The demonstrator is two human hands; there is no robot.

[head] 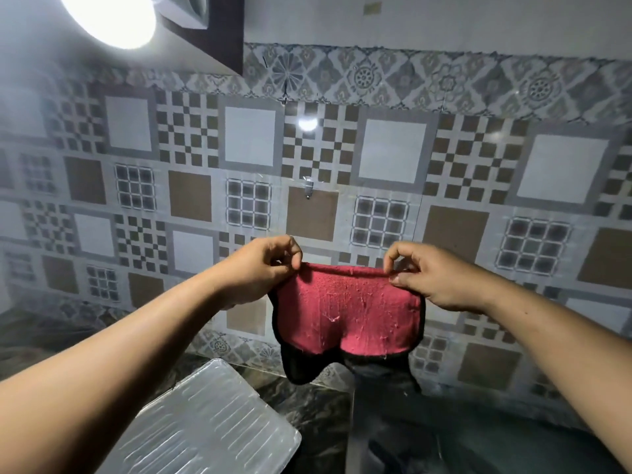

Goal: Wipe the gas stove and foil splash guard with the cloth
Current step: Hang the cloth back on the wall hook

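A pink cloth (349,316) with a black border and dark underside hangs in front of the tiled wall, folded over so a black flap dangles below. My left hand (260,271) pinches its upper left corner and my right hand (434,278) pinches its upper right corner, stretching the top edge between them. A ridged foil splash guard panel (205,422) lies tilted at the lower left. The dark glass top of the gas stove (461,436) shows at the lower right, below the cloth.
A patterned tile wall (393,159) fills the background, with a small metal hook (308,189) just above the hands. A bright lamp (109,15) glares at the top left beside a dark cabinet edge (219,39). Dark marbled countertop (307,398) runs under the cloth.
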